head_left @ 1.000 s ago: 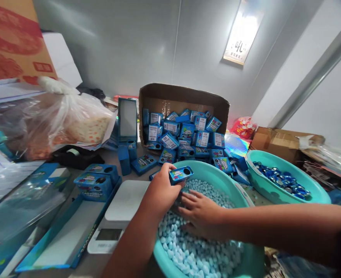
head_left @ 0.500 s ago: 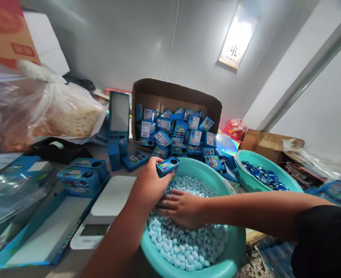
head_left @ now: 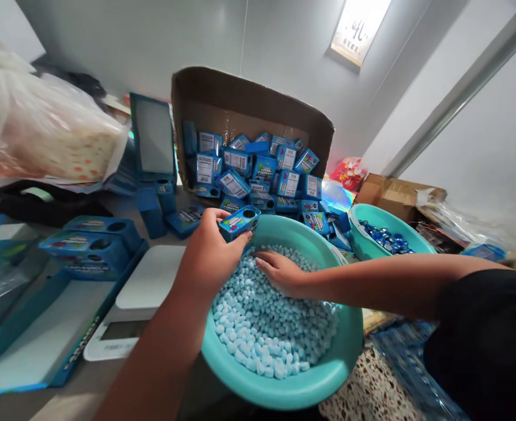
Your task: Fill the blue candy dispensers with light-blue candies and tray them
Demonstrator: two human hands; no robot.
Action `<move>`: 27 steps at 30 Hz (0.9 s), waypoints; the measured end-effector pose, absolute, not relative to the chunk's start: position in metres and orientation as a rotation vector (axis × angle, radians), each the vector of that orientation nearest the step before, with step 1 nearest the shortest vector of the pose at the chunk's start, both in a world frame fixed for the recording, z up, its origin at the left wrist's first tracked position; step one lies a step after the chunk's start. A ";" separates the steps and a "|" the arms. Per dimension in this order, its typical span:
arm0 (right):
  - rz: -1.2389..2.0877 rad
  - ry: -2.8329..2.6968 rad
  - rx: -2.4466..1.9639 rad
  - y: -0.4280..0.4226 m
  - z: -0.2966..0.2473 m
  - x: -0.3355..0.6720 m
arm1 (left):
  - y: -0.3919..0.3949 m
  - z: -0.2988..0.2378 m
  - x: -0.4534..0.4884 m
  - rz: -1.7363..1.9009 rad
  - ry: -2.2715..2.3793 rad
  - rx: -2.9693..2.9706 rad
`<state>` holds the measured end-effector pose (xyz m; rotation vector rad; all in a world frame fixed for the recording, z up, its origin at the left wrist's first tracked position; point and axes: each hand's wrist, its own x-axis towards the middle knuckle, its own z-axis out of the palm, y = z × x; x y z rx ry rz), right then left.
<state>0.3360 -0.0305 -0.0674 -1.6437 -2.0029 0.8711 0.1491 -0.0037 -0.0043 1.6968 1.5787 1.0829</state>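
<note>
My left hand (head_left: 207,254) grips a small blue candy box (head_left: 239,222) with a round hole on top, held over the far rim of a large teal basin (head_left: 310,383). The basin is filled with small pale blue candies (head_left: 267,327). My right hand (head_left: 279,272) lies on the candies just under the box, palm down and fingers curled into the heap; whether it holds any is hidden.
A cardboard box (head_left: 223,102) behind the basin spills several blue packs (head_left: 258,175). A white scale (head_left: 130,301) sits to the left, beside blue display trays (head_left: 91,245). A second teal basin (head_left: 363,248) with dark blue pieces stands to the right. A plastic bag (head_left: 34,134) is at far left.
The view has moved closer and lower. My right hand has slid up the candy heap toward the box and curled its fingers. My left hand keeps holding the box over the rim.
</note>
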 end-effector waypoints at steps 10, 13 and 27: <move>1.481 -1.021 -1.679 -0.053 -0.058 0.270 | -0.001 0.000 0.154 0.627 1.711 2.022; 1.901 -0.511 -1.613 -0.055 -0.047 0.264 | -0.001 -0.003 0.154 0.576 1.714 2.017; 1.926 -0.334 -1.731 -0.053 -0.024 0.280 | -0.005 -0.004 0.147 0.662 1.527 1.879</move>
